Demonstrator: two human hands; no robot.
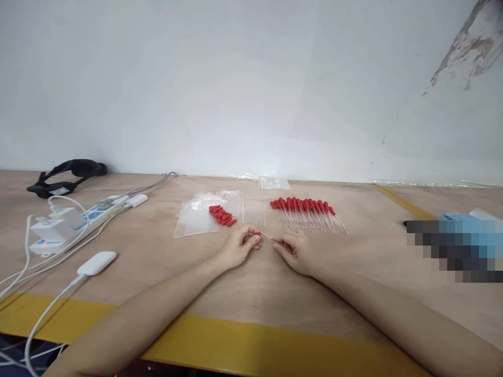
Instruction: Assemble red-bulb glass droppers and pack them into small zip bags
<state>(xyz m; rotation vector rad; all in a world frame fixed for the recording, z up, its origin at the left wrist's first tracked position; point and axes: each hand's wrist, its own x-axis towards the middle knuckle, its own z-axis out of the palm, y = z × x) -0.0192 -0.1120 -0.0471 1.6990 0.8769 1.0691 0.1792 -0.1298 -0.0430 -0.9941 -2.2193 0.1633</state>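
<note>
A red cap (259, 233) is being gripped between the closed fingertips of the left hand (240, 246); a thin tube (268, 237), running out from the cap, is being pinched near its other end by the right hand (294, 251). Whether the tube is being held inside the cap cannot be told, the joint being too small. Both pieces are being held just off the near left corner of the row of droppers (304, 212), which is being supported by the table (251, 293). Loose tubes (257, 214) are lying just left of the row; loose caps (222, 215) are being kept heaped farther left, by clear bags (196, 219). A small bag (275, 184) is lying behind the row, near the wall (243, 94). Well left of the row, a power strip (94, 214) is being occupied by plugs (55, 230).
</note>
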